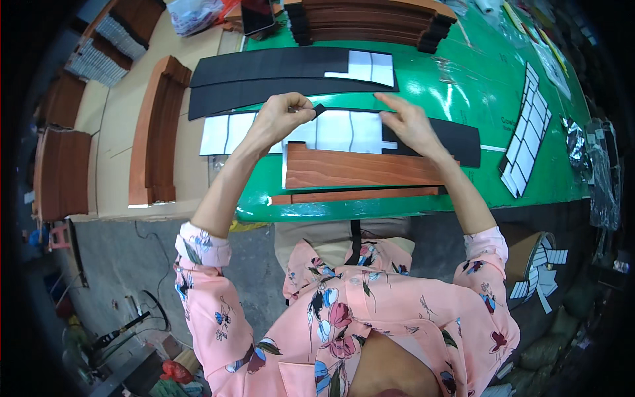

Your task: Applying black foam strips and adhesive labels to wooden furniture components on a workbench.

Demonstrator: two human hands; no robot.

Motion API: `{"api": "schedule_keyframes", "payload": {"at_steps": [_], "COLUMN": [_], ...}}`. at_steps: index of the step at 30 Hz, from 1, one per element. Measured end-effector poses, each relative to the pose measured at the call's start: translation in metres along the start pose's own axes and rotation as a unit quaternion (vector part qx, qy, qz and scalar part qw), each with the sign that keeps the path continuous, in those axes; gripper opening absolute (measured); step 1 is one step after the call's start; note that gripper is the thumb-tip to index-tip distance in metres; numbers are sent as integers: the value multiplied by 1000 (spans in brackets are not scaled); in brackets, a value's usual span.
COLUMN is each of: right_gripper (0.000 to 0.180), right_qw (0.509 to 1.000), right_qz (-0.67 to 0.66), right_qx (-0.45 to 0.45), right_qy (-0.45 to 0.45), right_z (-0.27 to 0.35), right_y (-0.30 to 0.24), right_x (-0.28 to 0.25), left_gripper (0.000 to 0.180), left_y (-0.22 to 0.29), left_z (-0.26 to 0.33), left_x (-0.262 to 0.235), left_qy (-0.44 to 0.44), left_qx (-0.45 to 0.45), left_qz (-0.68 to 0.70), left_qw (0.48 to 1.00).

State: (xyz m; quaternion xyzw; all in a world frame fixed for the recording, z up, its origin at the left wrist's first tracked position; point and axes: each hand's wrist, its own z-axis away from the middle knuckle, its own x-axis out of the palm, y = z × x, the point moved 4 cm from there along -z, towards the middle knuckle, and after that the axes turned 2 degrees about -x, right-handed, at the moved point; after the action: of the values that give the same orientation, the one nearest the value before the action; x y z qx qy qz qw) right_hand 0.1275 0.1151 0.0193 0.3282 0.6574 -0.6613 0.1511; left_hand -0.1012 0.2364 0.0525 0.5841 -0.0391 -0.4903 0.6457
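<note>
My left hand (283, 119) pinches a small black foam pad (319, 110) between thumb and fingertips. It hovers above a sheet with white backing squares (344, 131). My right hand (410, 122) is held over the right part of that sheet, thumb and index finger apart with nothing visible between them. Under my right wrist shows a black foam sheet (462, 140). Nearer to me lies a reddish-brown wooden board (357, 167) with a dark pad at its upper left corner. A thin brown strip (350, 195) runs along the table's front edge.
Two more black sheets (264, 73) lie behind my hands, one with white squares. Brown mouldings are stacked at the back (370, 20) and stand at the left (157, 132). A white-tiled sheet (529, 132) rests on the green table (436, 86). A phone (257, 16) is at the back.
</note>
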Motion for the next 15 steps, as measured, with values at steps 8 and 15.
{"api": "schedule_keyframes", "payload": {"at_steps": [8, 15], "right_gripper": [14, 22], "right_qw": [861, 783], "right_qz": [153, 266], "right_qx": [-427, -555], "right_qy": [231, 86], "right_z": [27, 53], "right_y": [-152, -173], "right_x": [-30, 35], "left_gripper": [21, 21], "left_y": [-4, -9], "left_z": [77, 98], "left_x": [1, 4], "left_qy": [30, -35], "left_qx": [-31, -20], "left_qz": [291, 254], "left_qw": [956, 966]}}
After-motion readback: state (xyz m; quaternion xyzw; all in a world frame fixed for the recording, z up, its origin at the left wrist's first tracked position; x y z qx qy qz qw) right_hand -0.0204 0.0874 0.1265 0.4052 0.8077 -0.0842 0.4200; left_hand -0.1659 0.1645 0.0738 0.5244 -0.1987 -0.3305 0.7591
